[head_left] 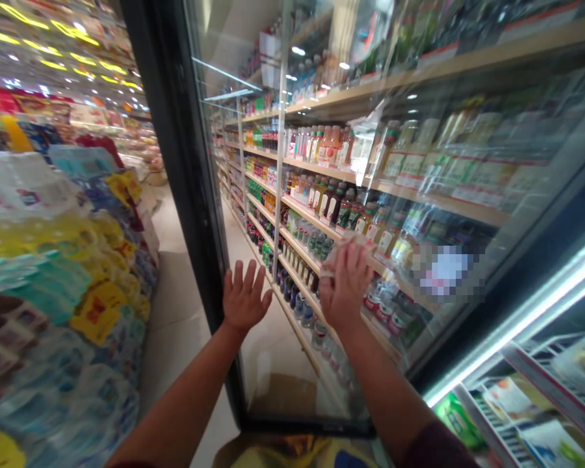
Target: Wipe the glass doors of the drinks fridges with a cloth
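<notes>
In front of me stands a glass cooler door (277, 364) with a black frame (175, 156), swung out. My left hand (245, 296) lies flat with fingers spread against the glass, close to the frame's left side. Further right, my right hand (345, 286) presses a crumpled pale cloth (327, 265) to the pane; its fingers lie over the cloth and hide much of it. Through the glass, or mirrored in it, show shelves of bottled drinks (329, 201).
On the left, wrapped packs of bottles (53, 364) are stacked beside a tiled aisle (173, 279). At lower right is a lit cooler interior with wire-fronted shelves (531, 390) of packaged goods. Something yellow (283, 455) sits below the door's bottom edge.
</notes>
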The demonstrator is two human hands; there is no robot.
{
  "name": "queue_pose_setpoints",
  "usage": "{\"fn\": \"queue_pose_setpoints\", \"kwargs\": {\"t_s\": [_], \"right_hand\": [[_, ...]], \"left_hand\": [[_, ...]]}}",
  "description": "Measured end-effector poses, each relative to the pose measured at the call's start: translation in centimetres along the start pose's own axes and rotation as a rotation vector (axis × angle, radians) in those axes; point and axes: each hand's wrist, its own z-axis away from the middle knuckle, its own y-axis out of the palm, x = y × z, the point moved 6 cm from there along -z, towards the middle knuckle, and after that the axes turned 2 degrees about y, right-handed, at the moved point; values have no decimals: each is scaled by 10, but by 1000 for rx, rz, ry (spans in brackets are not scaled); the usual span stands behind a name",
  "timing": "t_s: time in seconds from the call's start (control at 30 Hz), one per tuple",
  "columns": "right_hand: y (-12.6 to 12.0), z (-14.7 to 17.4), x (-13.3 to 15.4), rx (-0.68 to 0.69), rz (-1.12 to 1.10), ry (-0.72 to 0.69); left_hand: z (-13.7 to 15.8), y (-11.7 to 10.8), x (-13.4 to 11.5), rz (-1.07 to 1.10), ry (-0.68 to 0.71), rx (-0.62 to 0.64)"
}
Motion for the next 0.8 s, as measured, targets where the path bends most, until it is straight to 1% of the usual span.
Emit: {"fn": "queue_pose_setpoints", "kwargs": {"t_s": [0.03, 0.1, 0.13, 0.23, 0.27, 0.33, 0.4, 0.47, 0.53, 0.57, 0.6, 0.63, 0.7, 0.77, 0.8], "right_hand": [[4, 1, 13, 11, -7, -56], [6, -13, 28, 6, -19, -109], [6, -26, 31, -1, -26, -102], [5, -69, 37, -18, -49, -25], [7, -77, 42, -34, -52, -6], [12, -81, 59, -71, -42, -13], [21, -75, 87, -72, -22, -122], [30, -73, 114, 0, -29, -293], [32, -87, 128, 93, -75, -434], [29, -102, 128, 123, -102, -464], [24, -121, 123, 131, -122, -461], [18, -142, 114, 135, -113, -416], [2, -178, 89, 75, -96, -253], [-7, -193, 70, 45, -69, -138], [-9, -192, 66, 55, -58, -134]], "left_hand": [[0, 0, 0, -3, 4, 2], [-1, 0, 0, -6, 8, 2], [-1, 0, 0, -8, 10, 1], [0, 0, 0, -17, 12, -6], [1, 0, 0, -17, 9, -4], [3, 1, 0, -14, 0, 4], [5, 2, 1, -6, 0, 7], [7, 2, 1, 5, 1, 1], [7, 3, 2, 7, -5, 2], [6, 3, 3, 3, -10, 6], [6, 3, 3, -4, -12, 10], [6, 3, 2, -10, -10, 13], [5, 3, 2, -15, -5, 14], [6, 2, 2, -10, -12, 7], [6, 3, 2, -6, -17, 4]]}}
